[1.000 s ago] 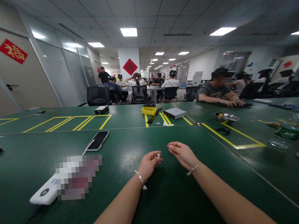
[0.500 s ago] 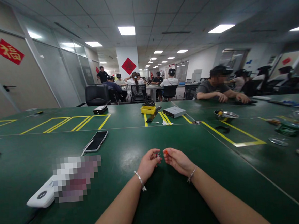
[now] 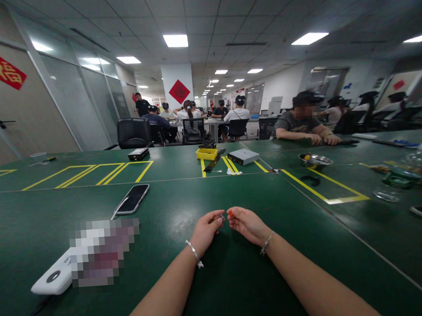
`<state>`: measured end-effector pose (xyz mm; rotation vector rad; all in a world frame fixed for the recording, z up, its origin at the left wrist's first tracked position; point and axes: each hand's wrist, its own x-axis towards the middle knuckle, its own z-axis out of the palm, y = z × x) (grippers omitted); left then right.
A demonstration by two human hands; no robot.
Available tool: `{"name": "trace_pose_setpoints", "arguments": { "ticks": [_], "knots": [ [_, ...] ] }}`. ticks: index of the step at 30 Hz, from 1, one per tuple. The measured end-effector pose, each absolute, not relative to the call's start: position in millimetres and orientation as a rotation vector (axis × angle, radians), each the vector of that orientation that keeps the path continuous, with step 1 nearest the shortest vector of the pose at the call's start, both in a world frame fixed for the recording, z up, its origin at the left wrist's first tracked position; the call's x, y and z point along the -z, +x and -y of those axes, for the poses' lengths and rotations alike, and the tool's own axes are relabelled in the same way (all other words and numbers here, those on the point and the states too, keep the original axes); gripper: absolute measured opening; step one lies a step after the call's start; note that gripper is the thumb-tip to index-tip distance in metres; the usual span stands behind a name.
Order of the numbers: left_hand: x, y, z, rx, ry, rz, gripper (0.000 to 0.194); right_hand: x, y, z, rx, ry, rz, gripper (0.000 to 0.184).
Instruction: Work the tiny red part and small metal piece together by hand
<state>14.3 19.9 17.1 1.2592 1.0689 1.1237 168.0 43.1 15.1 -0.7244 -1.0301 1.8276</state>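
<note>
Head view: bare forearms reach across a green workbench (image 3: 242,290).
Left hand (image 3: 206,234): fingers pinched narrow on a small silver piece (image 3: 222,217) (too small to identify).
Right hand (image 3: 248,226): fingers pinched narrow on a small orange piece (image 3: 230,214).
Spacing: both pieces sit between the hands, fingertips just apart.
Left of hands: a phone (image 3: 132,199) and a white device (image 3: 51,280) (partly pixelated).
Farther along bench: a yellow tray (image 3: 206,153), a metal bowl (image 3: 314,159).
Across bench: a seated co-worker (image 3: 297,123).
</note>
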Motion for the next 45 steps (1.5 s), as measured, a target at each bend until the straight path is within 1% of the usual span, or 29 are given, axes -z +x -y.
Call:
{"name": "trace_pose_setpoints", "arguments": {
  "ticks": [3,6,8,14,18,34,39,45],
  "knots": [
    [-15,16,-22,-1.181,1.265,-1.086,0.03,-14,167,-44,-1.799,-0.754,1.022,0.018],
    [-16,16,-22,-1.221,1.375,-1.191,0.022,-13,165,-43,-1.756,-0.808,1.018,0.022],
    [-17,15,-22,-1.24,1.485,-1.274,0.019,-13,163,-43,-1.731,-0.842,1.055,0.02],
    [-14,14,-21,-1.247,1.7,-1.352,0.015,-16,153,-38,-1.632,-0.947,1.157,0.023],
    [-13,15,-20,-1.252,1.804,-1.358,0.013,-18,152,-36,-1.624,-0.96,1.143,0.025],
    [-16,18,-16,-1.299,1.857,-1.452,0.009,-10,144,-36,-1.391,-0.989,1.096,0.025],
    [-15,17,-17,-1.297,1.876,-1.475,0.008,-11,142,-33,-1.385,-1.028,1.134,0.026],
    [-17,15,-15,-1.334,1.905,-1.558,0.007,-16,134,-23,-1.545,-0.96,0.982,0.035]
  ]
}}
